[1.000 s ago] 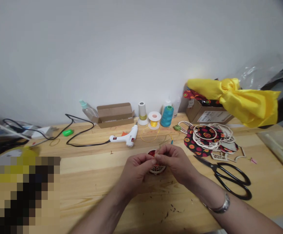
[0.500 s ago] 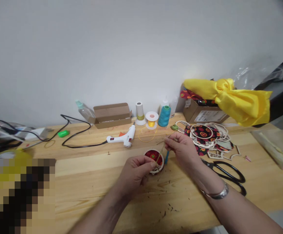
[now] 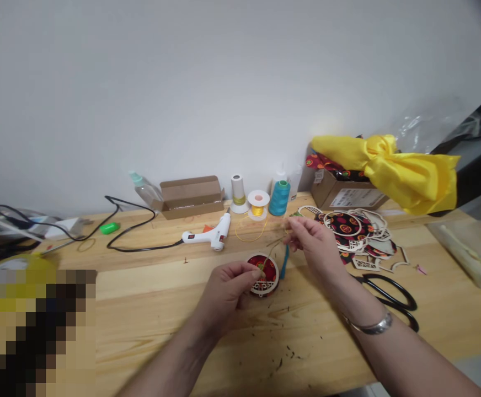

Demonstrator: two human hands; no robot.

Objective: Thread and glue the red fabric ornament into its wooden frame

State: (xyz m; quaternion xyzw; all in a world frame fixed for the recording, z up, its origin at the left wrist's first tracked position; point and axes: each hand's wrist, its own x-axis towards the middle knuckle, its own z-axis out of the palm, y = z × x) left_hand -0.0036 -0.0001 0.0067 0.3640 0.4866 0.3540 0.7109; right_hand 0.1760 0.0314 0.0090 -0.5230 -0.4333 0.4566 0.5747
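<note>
A thin olive-coloured cord (image 3: pixel 270 252) runs in a slack curve between my two hands. One end is pinched between the thumb and forefinger of my left hand (image 3: pixel 234 286), just over the left part of a round ornament. That ornament (image 3: pixel 270 271) has red patterned fabric and a pale wooden lattice rim, and lies on the table. My right hand (image 3: pixel 313 242) is closed on the cord farther up, its fingertips partly hidden. Beneath the right fingers, a blue tassel (image 3: pixel 284 262) lies beside the ornament.
A white glue gun (image 3: pixel 207 234) with a black cable lies at left. Behind stand thread spools (image 3: pixel 258 204), a blue thread cone (image 3: pixel 279 198) and a cardboard box (image 3: pixel 191 198). Black-handled scissors (image 3: pixel 391 298), fabric-and-wood pieces (image 3: pixel 348 231) and a box with yellow cloth (image 3: pixel 414 179) are at right.
My right hand has shifted slightly up and right. The cord, straighter before, now bows between the hands. My left hand has moved slightly left and still pinches it.
</note>
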